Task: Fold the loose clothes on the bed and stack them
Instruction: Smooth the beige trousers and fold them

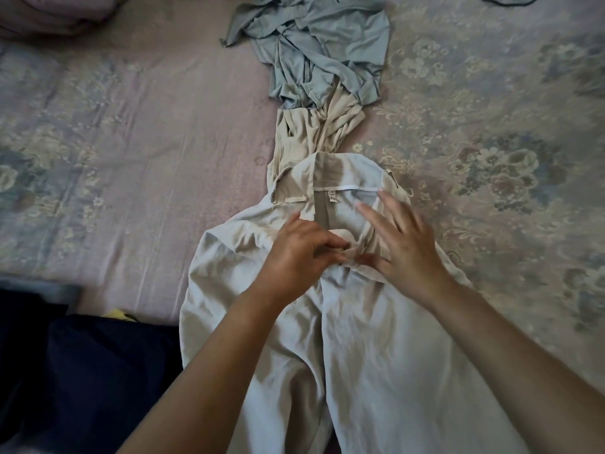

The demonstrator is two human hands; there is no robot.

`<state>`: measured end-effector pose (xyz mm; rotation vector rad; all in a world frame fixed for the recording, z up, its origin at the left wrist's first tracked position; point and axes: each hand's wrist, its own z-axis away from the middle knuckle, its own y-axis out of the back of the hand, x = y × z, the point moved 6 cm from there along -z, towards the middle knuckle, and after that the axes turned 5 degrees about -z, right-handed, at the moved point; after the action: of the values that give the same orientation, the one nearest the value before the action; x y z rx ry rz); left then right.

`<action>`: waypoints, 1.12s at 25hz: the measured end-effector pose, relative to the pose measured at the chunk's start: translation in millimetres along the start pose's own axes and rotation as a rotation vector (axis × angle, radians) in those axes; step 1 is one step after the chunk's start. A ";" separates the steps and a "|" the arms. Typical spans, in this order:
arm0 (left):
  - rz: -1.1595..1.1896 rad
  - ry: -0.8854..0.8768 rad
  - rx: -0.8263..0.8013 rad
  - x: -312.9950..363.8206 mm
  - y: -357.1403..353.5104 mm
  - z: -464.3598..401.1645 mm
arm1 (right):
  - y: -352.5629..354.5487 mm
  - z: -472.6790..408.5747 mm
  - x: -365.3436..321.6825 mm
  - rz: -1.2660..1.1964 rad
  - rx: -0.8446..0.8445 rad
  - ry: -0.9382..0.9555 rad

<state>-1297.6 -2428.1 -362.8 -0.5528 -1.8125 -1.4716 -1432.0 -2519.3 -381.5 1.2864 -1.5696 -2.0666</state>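
Pale cream trousers [360, 348] lie lengthwise on the bed, waistband away from me and legs running toward me off the near edge. My left hand [301, 253] pinches a fold of the fabric at the fly, just below the waistband. My right hand [402, 244] is beside it with fingers spread and straight over the cloth, thumb touching the same fold. Beyond the waistband lies a crumpled beige garment [314, 132], and farther back a crumpled grey-blue garment [314, 50].
The bed [147, 142] has a mauve floral sheet, with open sheet left and right of the clothes. A rolled pinkish blanket [49, 14] sits at the far left corner. Dark fabric [82, 371] lies at the near left beside the bed edge.
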 end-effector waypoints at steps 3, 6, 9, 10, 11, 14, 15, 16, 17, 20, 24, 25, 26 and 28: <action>-0.137 -0.277 0.000 13.2 4.3 3.6 | 7.3 -31.6 13.4 0.383 -0.326 0.260; -0.151 -0.069 -0.191 -7.0 7.0 0.0 | 34.7 -46.1 23.6 0.438 -0.339 0.320; -0.546 0.250 -0.513 -40.2 3.2 -9.2 | 59.6 -43.5 20.7 0.450 -0.150 0.405; -0.794 0.200 -0.603 -42.7 2.4 -16.6 | 60.5 -40.2 18.4 0.461 -0.135 0.412; -1.021 0.110 -0.670 -40.6 2.2 -23.2 | 61.6 -37.0 15.7 0.470 -0.121 0.425; -1.360 -0.081 -0.832 -38.9 5.9 -31.5 | 78.5 -28.3 22.6 0.436 -0.083 0.411; -1.421 -0.081 -0.876 -44.7 11.6 -29.3 | 86.7 -24.8 29.2 0.423 -0.075 0.370; -1.463 -0.052 -0.890 -47.6 21.4 -28.5 | 95.3 -22.7 36.6 0.411 -0.067 0.302; -1.476 -0.036 -0.852 -48.7 33.5 -28.0 | 103.0 -20.9 43.9 0.392 -0.058 0.202; -1.362 -0.216 -0.390 -20.1 79.1 -34.3 | 123.6 -18.1 62.7 0.317 0.034 -0.161; -0.699 -0.185 -0.032 2.7 145.1 -41.6 | 148.4 -20.4 68.7 0.179 0.043 -0.405; -0.580 -0.153 -0.060 3.8 152.0 -46.1 | 155.6 -22.6 68.3 0.133 0.036 -0.439; -0.480 -0.119 -0.069 5.6 156.6 -52.2 | 163.3 -26.1 67.1 0.096 0.024 -0.473; -0.335 -0.031 -0.012 5.9 165.3 -68.1 | 178.4 -35.5 65.1 0.053 0.000 -0.538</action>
<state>-1164.9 -2452.2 -245.4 -0.2864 -1.9925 -1.7018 -1496.8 -2654.5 -259.6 0.7014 -1.7741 -2.5122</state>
